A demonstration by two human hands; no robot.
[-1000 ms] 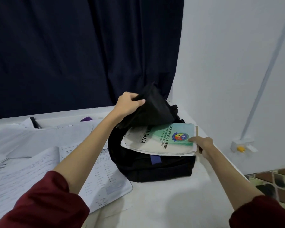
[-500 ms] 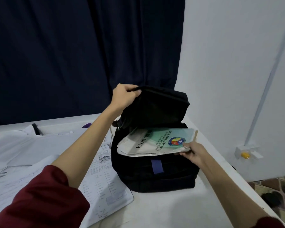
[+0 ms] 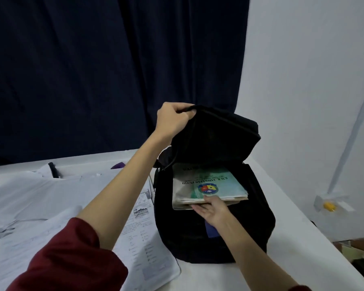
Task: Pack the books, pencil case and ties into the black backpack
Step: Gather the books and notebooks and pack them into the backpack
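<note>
The left hand [image 3: 172,118] grips the black backpack [image 3: 214,234] flap upward while the right hand [image 3: 213,208] pinches the books [image 3: 206,185], spine leftward, over a white desk [image 3: 261,276] before a dark curtain [image 3: 114,70].

Black backpack [image 3: 214,238] upright, top flap lifted open. Stack of books [image 3: 206,185], green-white cover uppermost, sits halfway inside backpack's mouth, tilted.

This looks like a room in a home, perhaps a study corner: a dark navy fabric curtain [image 3: 114,70] hangs beside a plain white painted wall [image 3: 303,80], and printed white worksheets [image 3: 143,238] (school exercises, seemingly) lie across a white-covered table [image 3: 292,248].
</note>
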